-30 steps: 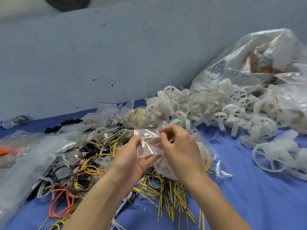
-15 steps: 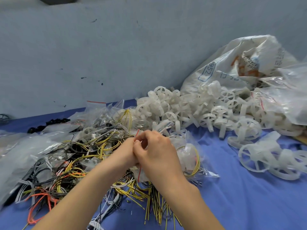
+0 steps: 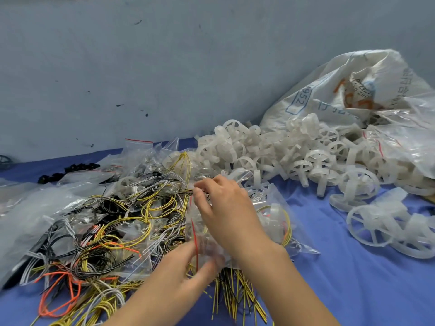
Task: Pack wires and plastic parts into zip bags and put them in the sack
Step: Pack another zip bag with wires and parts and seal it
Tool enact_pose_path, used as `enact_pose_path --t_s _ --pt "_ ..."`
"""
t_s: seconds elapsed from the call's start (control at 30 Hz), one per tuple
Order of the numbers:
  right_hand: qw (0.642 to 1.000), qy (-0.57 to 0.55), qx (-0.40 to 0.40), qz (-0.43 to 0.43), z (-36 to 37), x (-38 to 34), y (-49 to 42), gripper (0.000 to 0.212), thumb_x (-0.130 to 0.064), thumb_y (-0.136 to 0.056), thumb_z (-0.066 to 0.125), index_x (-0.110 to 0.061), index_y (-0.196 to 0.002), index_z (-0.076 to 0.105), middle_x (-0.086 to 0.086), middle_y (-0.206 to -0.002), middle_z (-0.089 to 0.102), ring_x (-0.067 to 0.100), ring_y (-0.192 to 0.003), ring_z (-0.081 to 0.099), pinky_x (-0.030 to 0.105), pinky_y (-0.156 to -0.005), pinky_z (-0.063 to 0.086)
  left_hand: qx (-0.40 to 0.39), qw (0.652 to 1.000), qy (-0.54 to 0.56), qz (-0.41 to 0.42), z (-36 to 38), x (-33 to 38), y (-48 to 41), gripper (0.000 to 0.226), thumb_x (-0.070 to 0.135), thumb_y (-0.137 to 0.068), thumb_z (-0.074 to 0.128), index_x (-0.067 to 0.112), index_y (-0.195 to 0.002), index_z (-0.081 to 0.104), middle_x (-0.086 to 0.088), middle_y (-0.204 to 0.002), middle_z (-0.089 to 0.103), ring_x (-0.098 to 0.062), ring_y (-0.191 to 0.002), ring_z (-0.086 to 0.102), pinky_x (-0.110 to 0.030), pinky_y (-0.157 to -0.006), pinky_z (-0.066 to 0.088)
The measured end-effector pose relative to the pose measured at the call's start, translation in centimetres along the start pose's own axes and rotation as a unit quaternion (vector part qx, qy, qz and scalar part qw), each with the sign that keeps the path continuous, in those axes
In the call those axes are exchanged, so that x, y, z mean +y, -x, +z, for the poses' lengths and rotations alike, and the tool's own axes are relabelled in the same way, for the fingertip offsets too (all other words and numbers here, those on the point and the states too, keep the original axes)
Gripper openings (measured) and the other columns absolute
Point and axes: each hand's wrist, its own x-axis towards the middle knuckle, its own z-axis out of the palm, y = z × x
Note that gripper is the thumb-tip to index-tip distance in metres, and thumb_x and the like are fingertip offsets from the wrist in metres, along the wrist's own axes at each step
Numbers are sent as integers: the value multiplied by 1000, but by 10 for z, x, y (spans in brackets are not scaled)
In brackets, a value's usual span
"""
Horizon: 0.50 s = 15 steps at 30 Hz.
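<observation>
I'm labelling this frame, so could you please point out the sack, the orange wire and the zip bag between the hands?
sack (image 3: 329,95): head view, its white printed side.
orange wire (image 3: 53,276): head view, top strand of its loop.
zip bag (image 3: 209,243): head view, clear film beside its red strip.

Grey-blue wall (image 3: 164,67), blue-covered table (image 3: 353,278).
I see a matte wall with dark scuffs and specks, meeting a table under wrinkled blue cloth (image 3: 313,208); light soft, even.
</observation>
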Motion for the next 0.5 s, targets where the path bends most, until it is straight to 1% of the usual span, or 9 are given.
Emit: enact_pose_path --t_s 0.07,0.1,0.17,0.23,0.3,0.37,0.4,0.43,0.5 --pt "997 41 -63 7 6 6 -4 39 -46 -104 32 -26 -123 59 -1 -117 60 22 -112 51 41 -97 34 28 998 -49 34 -2 -12 10 16 50 -92 54 46 -104 62 14 -100 68 0 -94 61 -24 -81 49" --pt "994 56 -94 7 10 8 -6 42 -49 -104 29 -25 -124 58 0 -117 61 23 -112 52 42 -97 34 40 997 -49 33 -3 -14 9 12 42 -94 54 47 -102 61 12 -96 67 -1 -88 60 -22 -74 49" --pt "988 70 -139 6 17 9 -11 49 -54 -103 26 -23 -121 59 1 -113 67 25 -109 57 42 -96 38 51 998 -26 26 -11 -15 6 12 44 -93 49 46 -99 59 11 -89 67 -4 -85 61 -27 -73 50" --pt "987 22 -155 24 20 11 -16 49 -57 -101 33 -22 -120 61 3 -109 69 26 -104 61 41 -92 46 69 997 -8 41 -23 -13 5 17 45 -92 47 38 -98 62 10 -86 68 -8 -82 63 -32 -77 49" --pt "983 -79 -153 58 18 15 -24 41 -51 -98 47 -23 -124 62 2 -110 69 18 -97 63 35 -83 51 80 995 -5 58 -36 -12 3 18 36 -96 50 29 -94 66 10 -91 70 -7 -90 65 -27 -84 47" --pt "968 -187 -140 90 10 17 -29 37 -39 -96 58 -24 -130 61 -1 -110 69 7 -82 63 25 -69 49 102 993 -16 63 -48 -10 0 18 28 -98 53 26 -87 68 13 -93 70 -5 -95 64 -21 -85 44" --pt "958 -240 -119 100 5 17 -30 36 -34 -95 61 -23 -129 62 -3 -106 69 3 -77 62 21 -67 46 116 991 -27 55 -55 -9 -1 18 26 -98 54 26 -86 67 15 -91 70 -4 -92 64 -21 -82 45" --pt "948 -288 -87 100 -1 16 -32 33 -29 -94 64 -21 -126 65 -6 -102 70 0 -77 62 18 -69 45 132 989 -40 49 -63 -7 -1 18 23 -98 54 26 -86 67 16 -88 69 -3 -85 64 -20 -77 47" --pt "923 -378 -14 73 -16 6 -33 29 -21 -93 66 -18 -122 68 -8 -93 70 -5 -76 63 11 -71 45 169 981 -72 58 -82 2 3 18 21 -99 51 28 -89 65 18 -84 67 -1 -71 62 -14 -62 46"
